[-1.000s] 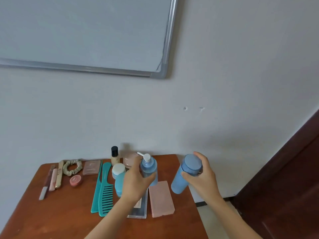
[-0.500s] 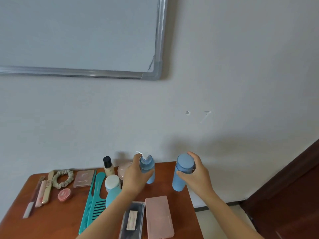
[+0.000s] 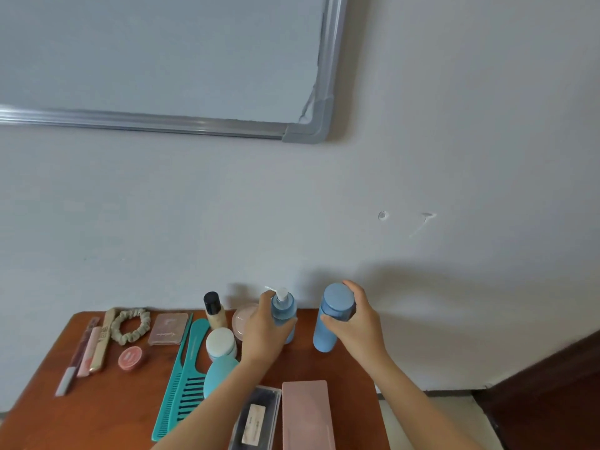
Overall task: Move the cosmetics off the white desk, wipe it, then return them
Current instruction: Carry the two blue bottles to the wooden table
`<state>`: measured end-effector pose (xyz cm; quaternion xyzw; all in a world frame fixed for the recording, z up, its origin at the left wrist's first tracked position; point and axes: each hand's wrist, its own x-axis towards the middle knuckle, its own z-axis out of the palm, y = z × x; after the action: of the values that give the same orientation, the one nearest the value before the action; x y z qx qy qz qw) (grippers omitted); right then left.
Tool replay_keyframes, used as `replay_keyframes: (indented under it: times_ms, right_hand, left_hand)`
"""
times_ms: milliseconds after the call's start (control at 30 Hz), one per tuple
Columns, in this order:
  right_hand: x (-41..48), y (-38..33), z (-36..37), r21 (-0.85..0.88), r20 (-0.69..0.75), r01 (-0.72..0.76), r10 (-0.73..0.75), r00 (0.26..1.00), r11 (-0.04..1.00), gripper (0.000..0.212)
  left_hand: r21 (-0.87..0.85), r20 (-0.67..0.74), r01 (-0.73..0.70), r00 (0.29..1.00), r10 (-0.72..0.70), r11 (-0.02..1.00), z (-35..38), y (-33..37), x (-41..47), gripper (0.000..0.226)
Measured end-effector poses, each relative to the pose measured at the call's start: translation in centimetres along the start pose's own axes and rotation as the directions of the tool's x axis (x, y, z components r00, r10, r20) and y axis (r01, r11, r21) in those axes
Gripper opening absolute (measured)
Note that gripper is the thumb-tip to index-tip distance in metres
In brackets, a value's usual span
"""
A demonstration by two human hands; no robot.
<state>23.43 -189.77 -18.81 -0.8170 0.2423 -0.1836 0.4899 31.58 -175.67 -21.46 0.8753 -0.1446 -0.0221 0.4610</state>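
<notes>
**Head view: both hands on blue bottles at the back of the table**

Head camera looks down at a brown table point(image 3: 97, 417) set against a pale wall, with a whiteboard point(image 3: 162, 60) hanging above. From my seat I read it left to right.

At the far left lie three slim sticks point(image 3: 89, 350) side by side, and just beside them a beige scrunchie point(image 3: 131, 326). A small red pot point(image 3: 130, 358) sits in front of the scrunchie. Next comes a flat pink compact point(image 3: 168, 329), then two teal combs point(image 3: 181, 378) lying together and pointing away from me. Behind the combs stands a little bottle with a black cap point(image 3: 215, 311). A white-lidded jar point(image 3: 221, 344) is in front of it, and a teal sponge point(image 3: 220, 375) is nearer still, partly hidden by the left forearm. A round pink jar point(image 3: 243, 319) peeks out behind the left hand.

The left hand point(image 3: 264, 336) wraps its fingers round the body of a blue pump bottle point(image 3: 284, 308), upright near the wall. Just to its right, apart from it, the right hand point(image 3: 354, 323) grasps a taller blue bottle point(image 3: 331, 316) near its cap, thumb in front and fingers behind. That bottle leans slightly and its base appears to meet the table.

Between the forearms, near me, a clear case point(image 3: 256, 417) and a pink case point(image 3: 306, 414) lie side by side. Dark wood point(image 3: 552, 384) fills the lower right corner.
</notes>
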Motion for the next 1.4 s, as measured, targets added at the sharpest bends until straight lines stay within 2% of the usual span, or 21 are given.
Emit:
replay_keyframes:
  times_ms: [200, 633, 733, 867, 1033, 1133, 1200, 1233, 1300, 1333, 1400]
  right_hand:
    - [0.9, 0.3, 1.5, 0.013, -0.025, 0.007, -0.006, 1.000, 1.000, 0.067]
    - [1.8, 1.8, 1.9, -0.074, -0.060, 0.032, -0.037, 0.998, 0.997, 0.065]
    - [2.2, 1.8, 1.7, -0.058, -0.038, 0.027, -0.029, 0.999, 0.998, 0.065]
    - [2.5, 1.6, 1.4, -0.046, 0.058, 0.037, -0.034, 0.998, 0.998, 0.067]
    - [1.5, 0.9, 0.4, -0.164, 0.084, 0.045, -0.032, 0.996, 0.985, 0.081]
    - [0.1, -0.4, -0.2, -0.315, -0.044, 0.069, -0.087, 0.995, 0.947, 0.076]
    - [-1.0, -1.7, 0.0, -0.403, -0.102, 0.128, -0.183, 0.978, 0.906, 0.063]
    - [-1.5, -2.7, 0.1, -0.427, -0.073, 0.202, -0.256, 0.964, 0.881, 0.056]
    - [-2.5, -4.5, 0.6, -0.458, 0.049, 0.372, -0.395, 0.917, 0.807, 0.044]
    - [-3.0, -5.5, 0.8, -0.462, 0.113, 0.456, -0.459, 0.881, 0.761, 0.039]
    - [-3.7, -6.8, 1.5, -0.473, 0.208, 0.614, -0.596, 0.775, 0.632, 0.031]
  left_hand:
    - [0.076, 0.007, -0.016, 1.000, 0.016, 0.997, 0.3, -0.4, 1.0, 0.054]
    - [0.102, 0.073, -0.072, 0.995, 0.065, 0.992, 0.7, -1.0, 1.3, 0.055]
    - [0.121, 0.091, -0.071, 0.994, 0.060, 0.990, 0.7, -1.0, 1.2, 0.057]
    - [0.126, 0.104, -0.082, 0.992, 0.069, 0.989, 0.3, -1.0, 1.0, 0.064]
    - [0.144, 0.108, -0.044, 0.994, 0.029, 0.989, -1.8, -0.9, -0.2, 0.070]
    - [0.163, 0.083, -0.031, 0.996, 0.017, 0.986, -3.9, -1.1, -2.2, 0.061]
    - [0.251, 0.039, -0.176, 0.984, 0.172, 0.952, -5.7, -1.1, -3.7, 0.045]
    - [0.302, 0.020, -0.274, 0.959, 0.281, 0.913, -6.8, -1.0, -4.5, 0.037]
    - [0.427, 0.003, -0.364, 0.916, 0.401, 0.828, -9.0, -1.3, -5.8, 0.032]
    - [0.495, 0.012, -0.374, 0.905, 0.425, 0.784, -10.0, -1.5, -6.1, 0.032]
    - [0.521, -0.004, -0.290, 0.939, 0.343, 0.802, -11.7, -2.0, -6.5, 0.034]
